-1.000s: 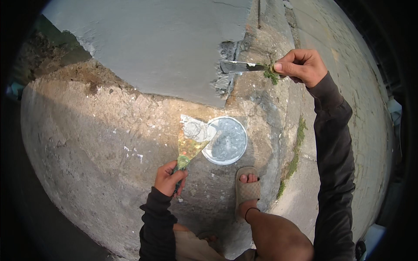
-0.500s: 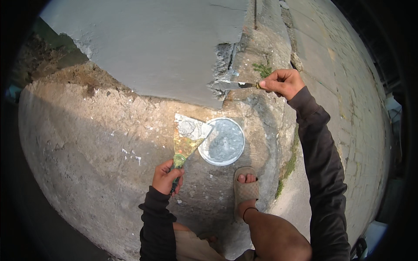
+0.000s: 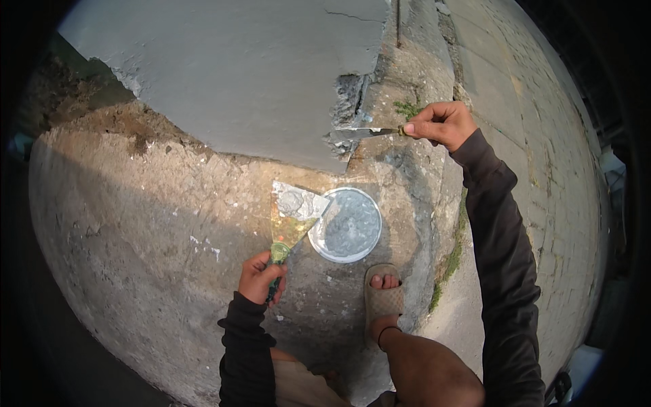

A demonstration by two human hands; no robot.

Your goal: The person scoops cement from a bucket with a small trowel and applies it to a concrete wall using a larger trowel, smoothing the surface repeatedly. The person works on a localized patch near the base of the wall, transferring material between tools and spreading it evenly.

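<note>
My left hand (image 3: 261, 278) grips the dark green handle of a wide scraper (image 3: 290, 225), whose blade carries pale paste and overlaps the rim of a round white container (image 3: 350, 227) of grey paste. My right hand (image 3: 441, 127) pinches the handle of a narrow putty knife (image 3: 371, 131). Its blade lies against the rough, broken corner (image 3: 344, 139) of a smooth grey wall (image 3: 230, 74); whether its tip presses into the damage I cannot tell.
My sandalled foot (image 3: 384, 295) stands below the container on rough concrete (image 3: 169, 271). A crack with green weeds (image 3: 449, 264) runs up the right side, beside paving (image 3: 556, 203). A small plant (image 3: 407, 107) grows near my right hand, and dark soil (image 3: 74, 88) lies at upper left.
Compared with a second ago, my right hand and the putty knife have moved down and left along the broken corner, then stayed nearly level. My left hand and scraper have shifted slightly leftward.
</note>
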